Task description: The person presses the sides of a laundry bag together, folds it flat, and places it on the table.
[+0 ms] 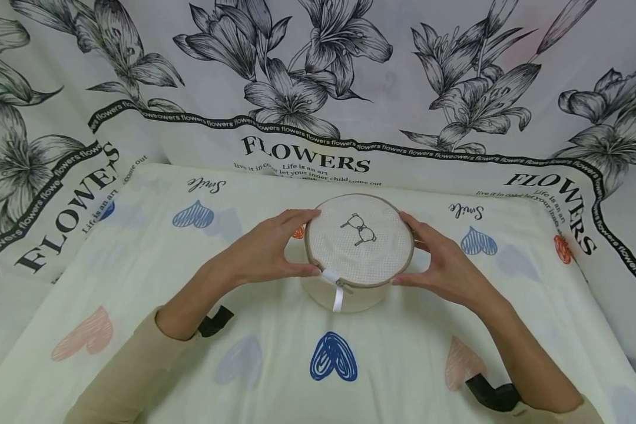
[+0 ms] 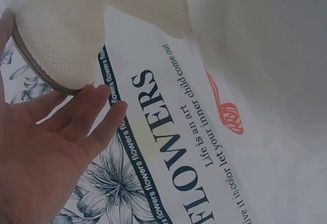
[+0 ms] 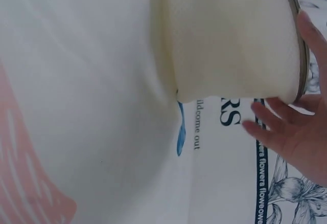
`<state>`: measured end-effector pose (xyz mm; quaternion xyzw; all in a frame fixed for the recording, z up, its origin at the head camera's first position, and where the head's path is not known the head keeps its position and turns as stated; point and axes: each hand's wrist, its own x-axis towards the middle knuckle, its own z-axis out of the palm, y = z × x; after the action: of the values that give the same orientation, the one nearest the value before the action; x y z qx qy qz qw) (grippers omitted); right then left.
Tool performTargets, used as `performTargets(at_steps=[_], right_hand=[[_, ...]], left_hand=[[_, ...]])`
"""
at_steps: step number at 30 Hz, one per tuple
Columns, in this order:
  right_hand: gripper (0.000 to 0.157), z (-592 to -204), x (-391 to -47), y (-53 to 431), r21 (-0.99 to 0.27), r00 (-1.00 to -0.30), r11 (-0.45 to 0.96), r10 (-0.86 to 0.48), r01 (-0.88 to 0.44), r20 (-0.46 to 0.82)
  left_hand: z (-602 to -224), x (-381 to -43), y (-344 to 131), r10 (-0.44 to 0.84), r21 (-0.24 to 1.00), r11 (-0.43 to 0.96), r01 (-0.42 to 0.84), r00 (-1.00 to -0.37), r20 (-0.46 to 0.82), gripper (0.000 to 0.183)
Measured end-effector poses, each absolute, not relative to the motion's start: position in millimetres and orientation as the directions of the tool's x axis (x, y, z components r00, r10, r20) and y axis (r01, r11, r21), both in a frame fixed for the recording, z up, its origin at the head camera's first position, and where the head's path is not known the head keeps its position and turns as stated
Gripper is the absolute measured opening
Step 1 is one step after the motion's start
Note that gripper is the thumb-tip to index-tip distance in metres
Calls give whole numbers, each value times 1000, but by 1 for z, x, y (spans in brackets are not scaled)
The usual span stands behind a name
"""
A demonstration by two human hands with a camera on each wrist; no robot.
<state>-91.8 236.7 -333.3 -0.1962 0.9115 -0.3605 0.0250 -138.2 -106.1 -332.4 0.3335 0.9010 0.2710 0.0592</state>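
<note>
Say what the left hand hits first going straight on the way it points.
The zippered mesh laundry bag: the left hand touches its edge and points across it. Anything beyond is hard to judge in depth.

We see soft, even light across the heart-printed cloth (image 1: 138, 265), faint shadow beside the left sleeve (image 1: 129, 359) toward its near edge, while both wrist views look dimmer and greyer, the mesh bag (image 3: 235, 35) hazy in the right one.
</note>
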Motion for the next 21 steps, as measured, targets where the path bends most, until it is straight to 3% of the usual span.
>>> performTargets(at_steps=[4, 12, 21], right_hand=[[113, -335, -93, 239, -725, -921, 612, -381, -316, 80], [112, -340, -95, 241, -817, -917, 514, -398, -260, 41], [113, -348, -95, 240, -878, -917, 449, -398, -166, -30]], left_hand=[[-333, -138, -104, 623, 541, 632, 555, -779, 72, 103], [-333, -139, -102, 621, 543, 623, 564, -778, 96, 76], [-339, -142, -98, 609, 586, 607, 537, -788, 91, 91]])
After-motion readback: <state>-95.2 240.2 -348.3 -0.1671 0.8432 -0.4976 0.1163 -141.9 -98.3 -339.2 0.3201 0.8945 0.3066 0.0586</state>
